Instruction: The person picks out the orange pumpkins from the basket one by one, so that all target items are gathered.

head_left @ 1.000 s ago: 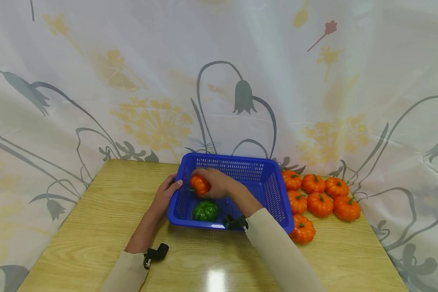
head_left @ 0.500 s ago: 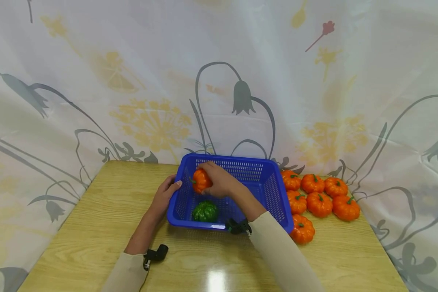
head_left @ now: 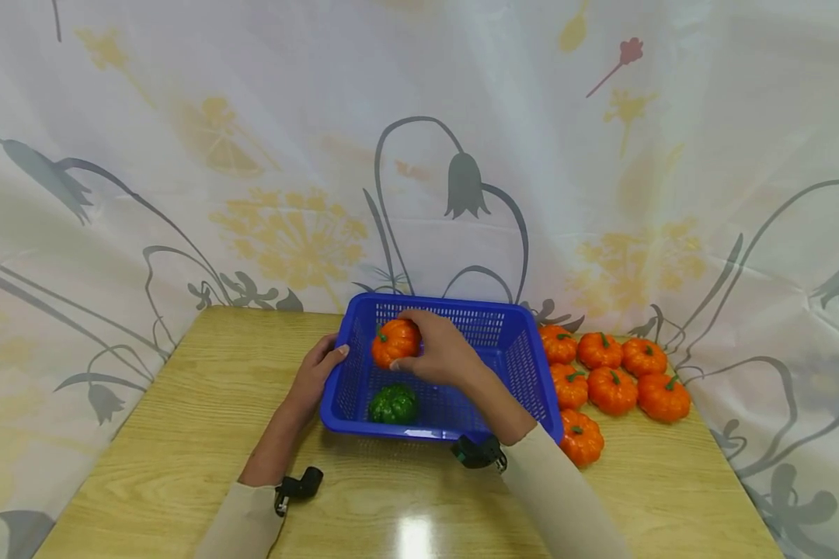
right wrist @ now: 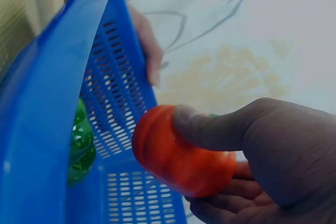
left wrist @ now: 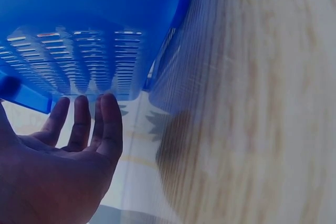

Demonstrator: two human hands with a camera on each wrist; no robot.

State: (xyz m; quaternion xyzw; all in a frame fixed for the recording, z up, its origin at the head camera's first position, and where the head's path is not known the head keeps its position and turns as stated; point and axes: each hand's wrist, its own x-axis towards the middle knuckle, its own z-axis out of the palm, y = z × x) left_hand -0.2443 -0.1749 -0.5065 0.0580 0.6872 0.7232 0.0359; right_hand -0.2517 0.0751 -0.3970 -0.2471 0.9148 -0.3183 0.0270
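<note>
My right hand (head_left: pixel 447 353) holds a small orange pumpkin (head_left: pixel 393 344) with a green stem above the left part of a blue plastic basket (head_left: pixel 342 425). In the right wrist view, the thumb presses one side of the pumpkin (right wrist: pixel 176 153) and the fingers curl under the other. A dark green pumpkin-shaped vegetable (head_left: pixel 394 404) lies on the basket floor near its front left corner. The left hand (head_left: pixel 315 369) grips the basket's left side, thumb at the rim. Its fingers (left wrist: pixel 111 124) reach the outer slotted wall in the left wrist view.
Several orange pumpkins (head_left: pixel 613 392) are grouped on the wooden table (head_left: pixel 203 411) right of the basket; the nearest ones stand close against it. A patterned curtain (head_left: pixel 308 155) hangs behind the table's back edge.
My right hand has lifted the orange pumpkin and moved it slightly right, turning it so its stem faces more toward the camera. The left hand and basket have stayed put.
</note>
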